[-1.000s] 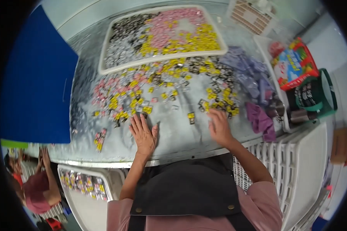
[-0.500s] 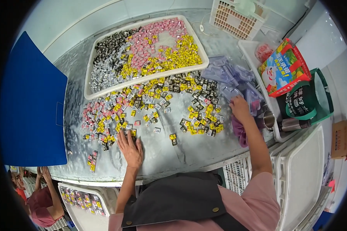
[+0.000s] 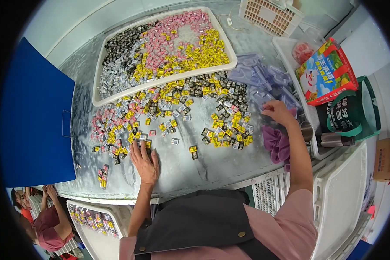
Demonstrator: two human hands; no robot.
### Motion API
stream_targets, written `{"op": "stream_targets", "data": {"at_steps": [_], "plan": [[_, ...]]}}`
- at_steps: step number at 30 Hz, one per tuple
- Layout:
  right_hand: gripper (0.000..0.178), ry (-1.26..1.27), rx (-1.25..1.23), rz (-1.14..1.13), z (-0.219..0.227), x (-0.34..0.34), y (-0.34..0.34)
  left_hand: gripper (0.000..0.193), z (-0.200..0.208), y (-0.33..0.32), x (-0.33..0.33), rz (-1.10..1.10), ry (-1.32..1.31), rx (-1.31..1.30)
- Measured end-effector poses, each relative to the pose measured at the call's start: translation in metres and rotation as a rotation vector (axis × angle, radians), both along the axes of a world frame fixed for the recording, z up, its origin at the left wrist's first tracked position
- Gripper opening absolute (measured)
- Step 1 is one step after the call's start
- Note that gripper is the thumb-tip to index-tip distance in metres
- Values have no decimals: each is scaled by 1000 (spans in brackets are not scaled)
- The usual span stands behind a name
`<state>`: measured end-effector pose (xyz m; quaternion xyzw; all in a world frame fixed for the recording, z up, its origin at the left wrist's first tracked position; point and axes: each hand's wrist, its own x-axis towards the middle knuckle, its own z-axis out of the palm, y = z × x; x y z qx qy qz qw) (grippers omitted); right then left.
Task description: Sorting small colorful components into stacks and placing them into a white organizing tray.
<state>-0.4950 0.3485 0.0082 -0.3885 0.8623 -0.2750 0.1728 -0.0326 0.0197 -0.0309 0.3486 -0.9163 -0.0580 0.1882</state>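
Note:
My left hand (image 3: 145,164) lies on the metal tabletop (image 3: 173,173) with its fingers stretched out, fingertips against small wrapped packets (image 3: 147,143) in yellow, black and white. At the right, my right hand (image 3: 278,112) has its fingers bent together beside a heap of clear bluish plastic trays (image 3: 258,71). Whatever is between its fingertips, if anything, is too small to make out. A purple cloth (image 3: 276,145) is crumpled just below that hand. More loose packets in pink, yellow, black and silver spread across the table, with one short row (image 3: 103,176) at the left.
A large white tray (image 3: 160,82) of packets sorted by colour stands at the back. A blue panel (image 3: 41,117) rises at the left. To the right are a white bin (image 3: 286,56), a colourful bag (image 3: 327,73) and a metal cup (image 3: 306,131). A person (image 3: 52,223) works at the lower left.
My right hand has drawn slightly up and away from the plastic trays, and its fingers have come together. The purple cloth shows more fully. My left hand has hardly moved.

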Motion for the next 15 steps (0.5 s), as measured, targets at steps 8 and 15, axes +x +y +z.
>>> {"op": "stream_targets", "data": {"at_steps": [8, 15], "plan": [[31, -152, -13, -33, 12, -3, 2, 56, 0, 1, -3, 10, 78, 58], [10, 364, 52, -68, -7, 3, 5, 57, -3, -1, 0, 30, 74, 71]]}}
